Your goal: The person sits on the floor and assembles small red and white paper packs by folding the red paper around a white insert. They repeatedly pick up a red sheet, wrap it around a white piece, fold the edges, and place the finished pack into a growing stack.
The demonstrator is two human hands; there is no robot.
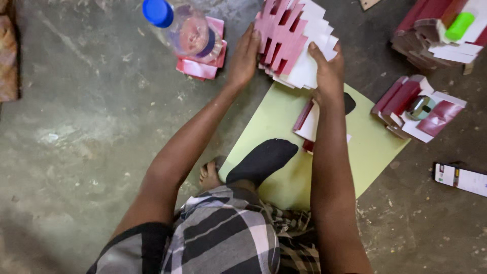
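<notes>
Closest in, below both hands, lie checked cloth [228, 238] over the lap, a black sock [261, 160] and bare toes [209, 175], all resting at the near edge of a pale green sheet [373, 147] spread on the concrete floor [86, 127]. Under the right forearm, on that sheet, sit a few loose red and white cards [308, 122].

The 2 hands hold 1 thing between them — a fanned stack of red and white cards [294, 45], lifted just beyond the far edge of the green sheet. The left hand [243, 58] lies flat against the stack's left side, fingers together and stretched upward along it. The right hand [328, 71] grips the stack's lower right edge, thumb on the white faces, the other fingers hidden behind.

To the left of the left hand, a clear bottle with a blue cap [180, 25] stands on a small pile of red cards [200, 66]. To the right of the right hand, a bundle of cards [418, 109] has a roll of tape [420, 106] on top; lower right, a phone [460, 178] lies on the floor. Farther off to the upper right sits another heap of cards [431, 35] — a green tube [459, 25] rests on it.
</notes>
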